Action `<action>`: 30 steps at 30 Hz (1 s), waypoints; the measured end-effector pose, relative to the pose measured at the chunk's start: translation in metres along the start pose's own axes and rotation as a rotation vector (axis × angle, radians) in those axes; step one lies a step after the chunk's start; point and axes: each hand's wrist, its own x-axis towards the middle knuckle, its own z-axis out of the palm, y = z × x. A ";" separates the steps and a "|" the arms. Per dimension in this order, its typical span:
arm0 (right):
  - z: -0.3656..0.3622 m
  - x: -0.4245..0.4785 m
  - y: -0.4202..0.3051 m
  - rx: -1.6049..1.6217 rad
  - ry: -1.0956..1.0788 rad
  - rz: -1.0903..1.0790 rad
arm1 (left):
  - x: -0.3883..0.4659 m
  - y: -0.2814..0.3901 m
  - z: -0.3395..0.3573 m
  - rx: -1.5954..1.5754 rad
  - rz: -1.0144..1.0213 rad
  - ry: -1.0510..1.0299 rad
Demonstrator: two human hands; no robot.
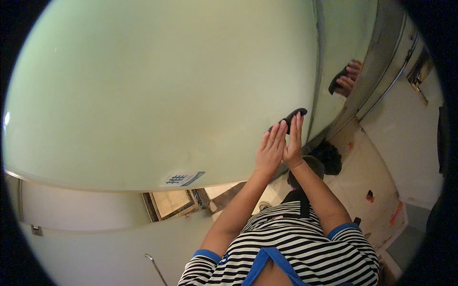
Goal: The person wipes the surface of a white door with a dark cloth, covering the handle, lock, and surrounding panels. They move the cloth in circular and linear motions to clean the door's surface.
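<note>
A large pale green glass panel (171,89) fills most of the view before me. Side by side, both hands lie flat near its lower right edge, fingers pointing up and held together. Under the fingertips of my left hand (272,148) and my right hand (294,143) is a dark cloth (300,112), pressed against the glass and mostly covered. A sticker with writing (183,178) is on the panel's lower edge, left of my hands. Hands and cloth are mirrored in the shiny surface on the right.
A black plastic bag (325,157) and a dark round container (311,168) are on the floor right of my forearms. A door handle (419,93) is at the far right. A white wall with a metal hook or handle (154,266) is at the lower left.
</note>
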 end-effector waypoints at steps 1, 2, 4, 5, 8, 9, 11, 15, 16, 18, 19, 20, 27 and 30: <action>-0.003 0.007 -0.011 0.016 -0.018 -0.004 | -0.001 -0.006 -0.008 -0.003 -0.041 0.036; -0.004 0.019 -0.023 0.009 0.003 -0.098 | 0.002 -0.015 -0.016 -0.004 -0.083 0.072; -0.009 0.057 -0.062 -0.032 0.070 -0.205 | 0.014 -0.037 -0.042 0.019 -0.157 0.149; -0.012 0.078 -0.082 -0.049 0.099 -0.259 | 0.022 -0.050 -0.061 0.048 -0.189 0.181; -0.016 0.122 -0.132 -0.066 0.220 -0.402 | 0.046 -0.078 -0.101 -0.009 -0.339 0.400; -0.015 0.125 -0.141 -0.060 0.233 -0.401 | 0.048 -0.082 -0.108 0.022 -0.368 0.433; -0.007 0.119 -0.130 -0.088 0.261 -0.424 | 0.039 -0.083 -0.100 0.070 -0.311 0.420; 0.018 0.047 -0.079 -0.150 0.175 -0.396 | -0.028 -0.069 -0.043 0.114 -0.177 0.298; 0.024 0.021 -0.062 -0.173 0.123 -0.384 | -0.049 -0.061 -0.023 0.144 -0.146 0.251; 0.034 -0.024 -0.032 -0.221 -0.001 -0.423 | -0.089 -0.048 0.009 0.057 -0.129 0.206; 0.034 -0.031 -0.030 -0.251 -0.068 -0.467 | -0.098 -0.044 0.017 0.073 -0.140 0.188; 0.036 -0.039 -0.030 -0.243 -0.076 -0.440 | -0.109 -0.043 0.020 0.074 -0.141 0.158; 0.031 0.058 -0.140 -0.099 0.084 -0.549 | -0.060 -0.104 -0.064 0.168 -0.404 0.395; 0.036 0.090 -0.180 -0.008 0.153 -0.589 | -0.027 -0.126 -0.111 0.228 -0.528 0.486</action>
